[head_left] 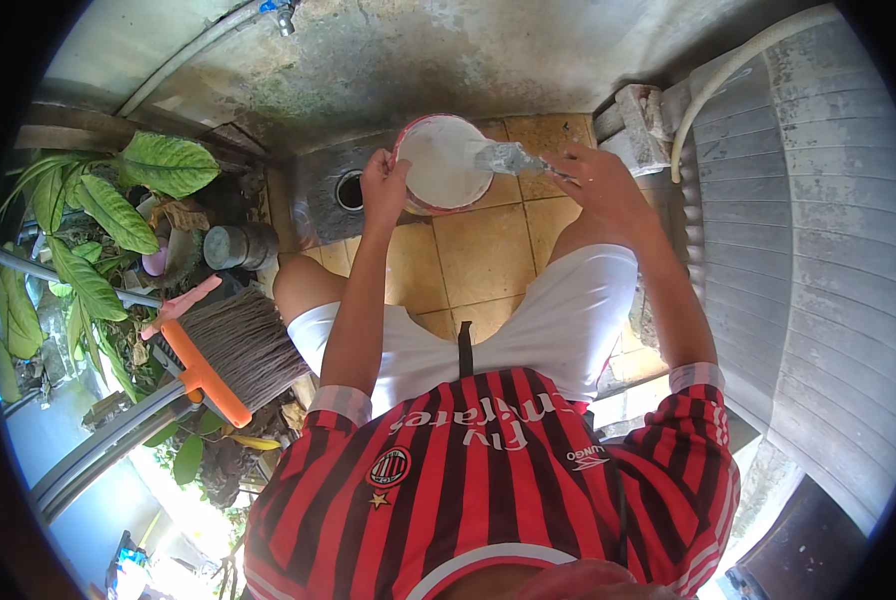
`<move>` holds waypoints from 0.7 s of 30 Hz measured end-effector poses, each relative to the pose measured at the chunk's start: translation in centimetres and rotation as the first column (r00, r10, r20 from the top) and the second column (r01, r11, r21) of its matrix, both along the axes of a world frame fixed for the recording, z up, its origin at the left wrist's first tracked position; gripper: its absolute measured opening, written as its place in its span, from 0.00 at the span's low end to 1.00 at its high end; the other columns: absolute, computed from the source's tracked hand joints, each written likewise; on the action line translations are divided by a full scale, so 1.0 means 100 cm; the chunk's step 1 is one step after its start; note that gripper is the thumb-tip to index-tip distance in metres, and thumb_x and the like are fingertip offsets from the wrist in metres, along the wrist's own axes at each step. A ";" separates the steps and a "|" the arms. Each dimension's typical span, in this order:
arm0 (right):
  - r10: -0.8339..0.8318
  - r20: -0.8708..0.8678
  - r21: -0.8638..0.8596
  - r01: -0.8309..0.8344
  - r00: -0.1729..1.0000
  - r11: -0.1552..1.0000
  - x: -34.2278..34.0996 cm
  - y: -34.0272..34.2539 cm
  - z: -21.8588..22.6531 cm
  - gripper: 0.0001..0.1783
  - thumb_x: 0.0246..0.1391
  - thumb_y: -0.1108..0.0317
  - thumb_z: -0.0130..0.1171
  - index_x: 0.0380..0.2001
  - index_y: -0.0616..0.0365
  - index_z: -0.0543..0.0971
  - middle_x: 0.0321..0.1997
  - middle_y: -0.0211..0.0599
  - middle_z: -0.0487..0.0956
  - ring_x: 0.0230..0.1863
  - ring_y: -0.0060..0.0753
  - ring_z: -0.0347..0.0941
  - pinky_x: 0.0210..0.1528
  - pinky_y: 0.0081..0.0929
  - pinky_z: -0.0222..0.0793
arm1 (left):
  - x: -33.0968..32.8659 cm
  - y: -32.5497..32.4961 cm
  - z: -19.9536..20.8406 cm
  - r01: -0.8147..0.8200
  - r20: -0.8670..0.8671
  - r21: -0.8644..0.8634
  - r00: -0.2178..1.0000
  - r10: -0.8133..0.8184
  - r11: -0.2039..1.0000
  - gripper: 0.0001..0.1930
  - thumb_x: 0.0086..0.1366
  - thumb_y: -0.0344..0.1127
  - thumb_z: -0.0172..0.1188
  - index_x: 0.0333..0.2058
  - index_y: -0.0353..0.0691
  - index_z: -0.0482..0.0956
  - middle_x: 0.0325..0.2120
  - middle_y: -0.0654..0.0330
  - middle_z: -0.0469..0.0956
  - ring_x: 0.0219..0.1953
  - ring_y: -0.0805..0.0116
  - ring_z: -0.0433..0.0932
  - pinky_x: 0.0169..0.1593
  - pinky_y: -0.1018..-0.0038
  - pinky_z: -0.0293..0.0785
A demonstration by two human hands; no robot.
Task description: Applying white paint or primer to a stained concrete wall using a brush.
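A round bucket (pixel 448 210) with a red rim stands on the tiled floor in front of me. Whitish paint-like liquid (pixel 438 165) lies inside it. My left hand (pixel 384 186) is closed on the bucket's left rim. In my right hand (pixel 602 184), on the opposite side, is a paintbrush (pixel 513 158) smeared white and grey. Its bristle end reaches over the right rim, and its handle is partly hidden by my fingers. Whether the bristles touch the liquid, I cannot tell.
A dark drain hole (pixel 350 190) lies left of the bucket. Leafy plants (pixel 118 215), a grey cylinder (pixel 230 246) and an orange-headed broom (pixel 243 340) crowd my left. The stained wall (pixel 418 70) rises ahead; grey ridged panels (pixel 768 230) and a pale block (pixel 640 130) are at right.
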State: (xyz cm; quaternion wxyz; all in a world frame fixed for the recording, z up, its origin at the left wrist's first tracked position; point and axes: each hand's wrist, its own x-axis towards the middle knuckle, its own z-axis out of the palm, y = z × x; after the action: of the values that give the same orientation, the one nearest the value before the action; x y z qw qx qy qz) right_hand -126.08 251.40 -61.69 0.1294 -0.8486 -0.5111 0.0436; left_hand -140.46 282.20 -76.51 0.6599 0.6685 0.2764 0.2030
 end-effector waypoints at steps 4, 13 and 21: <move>0.003 0.013 0.010 -0.003 1.000 1.000 0.012 -0.003 0.026 0.16 0.59 0.60 0.58 0.49 0.50 0.82 0.35 0.41 0.75 0.33 0.47 0.75 0.36 0.42 0.71 | 0.008 0.007 0.005 -0.020 0.054 -0.071 0.998 0.024 0.997 0.08 0.60 0.27 0.58 0.25 0.43 0.67 0.21 0.70 0.69 0.21 0.81 0.66 0.23 0.78 0.63; 0.173 -0.131 0.306 -0.127 0.976 0.944 0.011 0.015 0.004 0.16 0.58 0.62 0.58 0.50 0.50 0.81 0.37 0.42 0.79 0.36 0.47 0.77 0.38 0.40 0.74 | 0.006 0.010 0.026 -0.168 0.007 -0.031 0.986 0.168 0.985 0.12 0.60 0.28 0.59 0.23 0.43 0.63 0.20 0.69 0.62 0.23 0.80 0.62 0.24 0.76 0.60; 0.067 0.001 0.035 -0.067 0.998 0.997 -0.001 -0.001 0.049 0.19 0.60 0.51 0.55 0.46 0.48 0.83 0.32 0.42 0.79 0.35 0.47 0.77 0.37 0.42 0.73 | -0.007 0.002 0.019 -0.219 0.063 -0.052 0.973 0.222 0.974 0.11 0.57 0.26 0.58 0.23 0.40 0.63 0.21 0.68 0.62 0.27 0.77 0.60 0.32 0.75 0.61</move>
State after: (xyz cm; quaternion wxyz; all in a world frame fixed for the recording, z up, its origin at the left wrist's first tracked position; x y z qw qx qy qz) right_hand -126.19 251.29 -56.75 0.1427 -0.8287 -0.5398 0.0391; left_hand -141.15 282.43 -74.58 0.6572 0.6113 0.3306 0.2917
